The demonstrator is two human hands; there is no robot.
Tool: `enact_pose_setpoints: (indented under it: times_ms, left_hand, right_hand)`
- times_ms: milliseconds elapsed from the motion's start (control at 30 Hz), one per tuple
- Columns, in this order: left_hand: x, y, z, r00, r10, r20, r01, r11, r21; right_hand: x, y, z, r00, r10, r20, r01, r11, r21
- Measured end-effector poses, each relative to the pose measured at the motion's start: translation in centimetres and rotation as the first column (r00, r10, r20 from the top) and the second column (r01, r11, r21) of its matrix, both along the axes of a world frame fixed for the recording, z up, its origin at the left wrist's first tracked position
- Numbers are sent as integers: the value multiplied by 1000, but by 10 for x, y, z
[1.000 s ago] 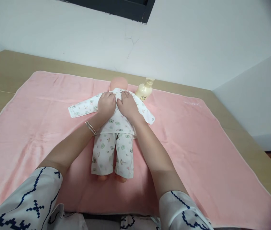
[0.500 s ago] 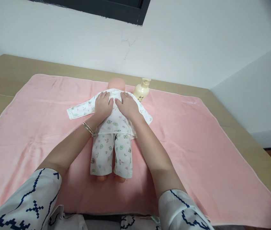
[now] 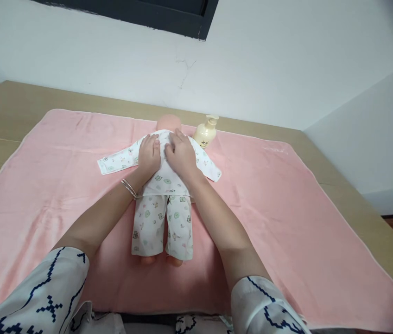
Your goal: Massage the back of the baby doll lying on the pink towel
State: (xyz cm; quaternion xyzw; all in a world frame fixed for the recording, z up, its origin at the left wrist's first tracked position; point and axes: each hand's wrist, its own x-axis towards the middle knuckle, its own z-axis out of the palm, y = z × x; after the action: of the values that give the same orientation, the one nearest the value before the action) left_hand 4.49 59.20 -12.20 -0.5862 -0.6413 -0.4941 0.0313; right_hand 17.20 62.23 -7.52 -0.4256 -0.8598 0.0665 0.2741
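Observation:
A baby doll [image 3: 169,123] lies on a pink blanket [image 3: 273,208], its head toward the wall and its feet toward me. It wears a white printed shirt [image 3: 165,183] and matching trousers [image 3: 148,227]. My left hand [image 3: 149,155] rests on the left side of the shirt's upper part, fingers extended. On the right side lies my right hand [image 3: 181,155], its fingers stretched out and slightly bent over the cloth. Both hands press on the doll's upper body without gripping it. The doll's face is not visible.
A cream pump bottle [image 3: 205,133] stands just right of the doll's head, near the blanket's far edge. The blanket covers most of a wooden table [image 3: 26,99], which meets a white wall [image 3: 252,65] at the back.
My right hand has shifted slightly inward and up on the shirt, its fingers a little more bent. My left thumb has drawn closer to its fingers. The doll and bottle stay in place.

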Motion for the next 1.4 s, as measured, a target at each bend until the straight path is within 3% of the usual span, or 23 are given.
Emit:
enact_pose_setpoints:
  times_ms: [100, 267, 433, 533, 600, 667, 767, 867, 967, 1033, 1133, 1400]
  left_hand:
    - [-2, 3, 0, 1000, 11, -26, -12, 999, -37]
    - [-7, 11, -1, 998, 7, -56, -14, 991, -135]
    - [10, -1, 11, 993, -15, -114, -9, 978, -208]
    - [31, -13, 30, 989, -128, -68, 106, 958, -265]
    - [41, -14, 46, 961, -254, 113, 274, 933, -235]
    - [47, -6, 64, 839, -372, 398, 452, 883, -127]
    - [49, 21, 88, 476, -432, 766, 633, 773, 43]
    - [54, 51, 104, 154, -369, 917, 692, 702, 166]
    - [64, 70, 108, -36, -293, 955, 673, 699, 240]
    - [70, 76, 107, -98, -256, 962, 652, 713, 256]
    - [75, 77, 105, -133, -245, 961, 625, 731, 273]
    - [68, 57, 102, -128, -219, 967, 561, 789, 253]
  right_hand:
    - [0, 1, 0, 1000, -9, -9, 9, 1000, 13]
    - [3, 9, 0, 993, 93, 77, -91, 995, -34]
    - [30, 25, 27, 1000, -11, -22, 12, 999, 45]
    - [51, 42, 37, 993, -79, -82, 86, 993, 85]
    - [63, 54, 37, 992, -79, -100, 88, 993, 85]
    - [71, 64, 33, 993, -53, -107, 60, 996, 65]
    - [74, 70, 28, 995, -24, -98, 28, 999, 42]
    - [72, 69, 28, 998, -50, -49, 51, 998, 34]
    - [68, 65, 30, 996, -84, -9, 84, 996, 32]
    - [66, 64, 29, 995, -103, -11, 103, 994, 41]
    - [66, 65, 27, 993, -114, -35, 116, 991, 63]
    - [64, 60, 22, 993, -113, -34, 115, 991, 70]
